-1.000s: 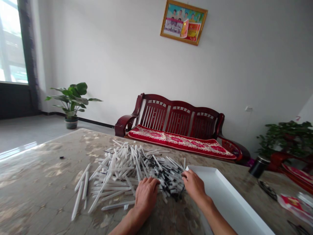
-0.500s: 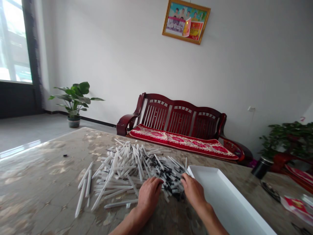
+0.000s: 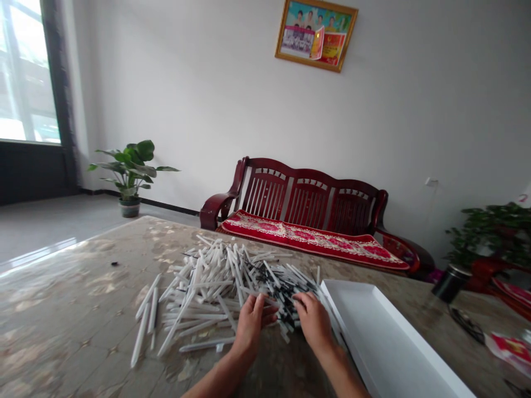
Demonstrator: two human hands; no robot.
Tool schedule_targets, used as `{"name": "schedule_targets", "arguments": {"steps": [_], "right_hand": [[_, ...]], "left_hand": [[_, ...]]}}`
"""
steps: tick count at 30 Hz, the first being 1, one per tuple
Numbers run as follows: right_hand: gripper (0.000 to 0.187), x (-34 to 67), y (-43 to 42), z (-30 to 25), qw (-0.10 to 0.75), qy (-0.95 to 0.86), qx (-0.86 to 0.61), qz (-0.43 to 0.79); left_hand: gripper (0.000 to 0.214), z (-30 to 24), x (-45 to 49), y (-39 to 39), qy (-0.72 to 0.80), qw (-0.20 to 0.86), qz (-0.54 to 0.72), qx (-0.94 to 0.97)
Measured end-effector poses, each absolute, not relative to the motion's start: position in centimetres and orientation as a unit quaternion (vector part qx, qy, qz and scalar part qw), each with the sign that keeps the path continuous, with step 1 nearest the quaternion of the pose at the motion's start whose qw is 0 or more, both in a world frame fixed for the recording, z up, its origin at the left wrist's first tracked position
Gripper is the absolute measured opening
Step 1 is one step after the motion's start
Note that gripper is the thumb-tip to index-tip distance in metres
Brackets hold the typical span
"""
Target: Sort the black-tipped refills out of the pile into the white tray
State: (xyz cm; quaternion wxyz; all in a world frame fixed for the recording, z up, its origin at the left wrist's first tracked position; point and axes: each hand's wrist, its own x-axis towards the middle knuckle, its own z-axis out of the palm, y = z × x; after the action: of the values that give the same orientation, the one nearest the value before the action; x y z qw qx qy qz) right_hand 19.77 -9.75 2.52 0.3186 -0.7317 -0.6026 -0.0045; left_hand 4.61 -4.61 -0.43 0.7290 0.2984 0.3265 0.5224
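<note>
A large loose pile of thin white plastic sticks (image 3: 207,298), many with black parts toward its right side, lies on the marble-patterned table (image 3: 70,298). My left hand (image 3: 251,326) rests in the pile's near edge with its fingers curved over the sticks. My right hand (image 3: 313,320) is at the black-marked sticks, a short way to the right, and its fingers point toward my left hand. Several sticks lie between the two hands. Whether either hand grips any of them is hidden.
A shallow white rectangular tray (image 3: 385,331) lies just right of the pile. Farther right on the table stand a black cylindrical can (image 3: 450,283), a dark tangled object (image 3: 467,325) and a red packet (image 3: 508,349). A red-cushioned wooden bench (image 3: 309,221) stands beyond the table.
My hands have drawn closer together over the pile, with the right hand moving left, away from the tray. The whole view has also shifted slightly.
</note>
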Motion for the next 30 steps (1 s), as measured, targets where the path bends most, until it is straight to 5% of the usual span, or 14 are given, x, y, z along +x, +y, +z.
{"name": "schedule_targets", "arguments": {"steps": [8,16,30], "right_hand": [[0.016,19.3,-8.5,3.5,0.088,-0.588,-0.800,-0.081],[0.018,19.4,-8.5,4.2,0.056,-0.561,-0.820,-0.103],[0.019,23.0,-13.9,-0.7,0.356,-0.558,-0.749,0.041]], "left_hand": [[0.019,-0.1,4.7,-4.5,0.319,0.752,0.520,0.250],[0.026,-0.1,4.6,-4.2,0.310,0.757,0.529,0.223],[0.015,1.1,4.1,-4.3,0.321,0.760,0.538,0.173]]}}
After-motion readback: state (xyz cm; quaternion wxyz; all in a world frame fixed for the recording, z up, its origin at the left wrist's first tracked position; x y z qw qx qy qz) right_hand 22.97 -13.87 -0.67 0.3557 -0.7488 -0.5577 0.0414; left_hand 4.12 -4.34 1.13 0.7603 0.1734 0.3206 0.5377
